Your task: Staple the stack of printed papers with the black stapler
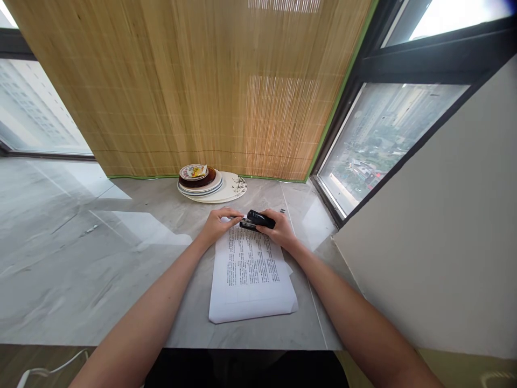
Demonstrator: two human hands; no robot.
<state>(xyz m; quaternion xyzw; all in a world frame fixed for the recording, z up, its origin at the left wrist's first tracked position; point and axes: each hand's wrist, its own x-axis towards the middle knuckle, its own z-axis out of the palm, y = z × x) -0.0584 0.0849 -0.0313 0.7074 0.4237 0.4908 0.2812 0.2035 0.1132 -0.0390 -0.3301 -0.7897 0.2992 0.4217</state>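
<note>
My right hand [281, 228] is closed around a black stapler [258, 218], which is opened up, its top tilted above the base. At the stapler's front end is my left hand [218, 223], thumb and fingers pinched together. A thin greyish bit shows at those fingertips, too small to make out. Below both hands lie printed sheets of paper [254, 296], covered in lines of text, with the far edge partly hidden by the hands and stapler. Just beyond my right hand, small dark pieces [283, 210] rest on the counter.
A stack of plates [198, 180] stands on a pale oval board [234, 187] with a branch pattern, by the bamboo blind [202, 97]. The grey marble-look counter [121, 269] spreads to the left. A window [388, 140] and a white wall [444, 231] bound the right.
</note>
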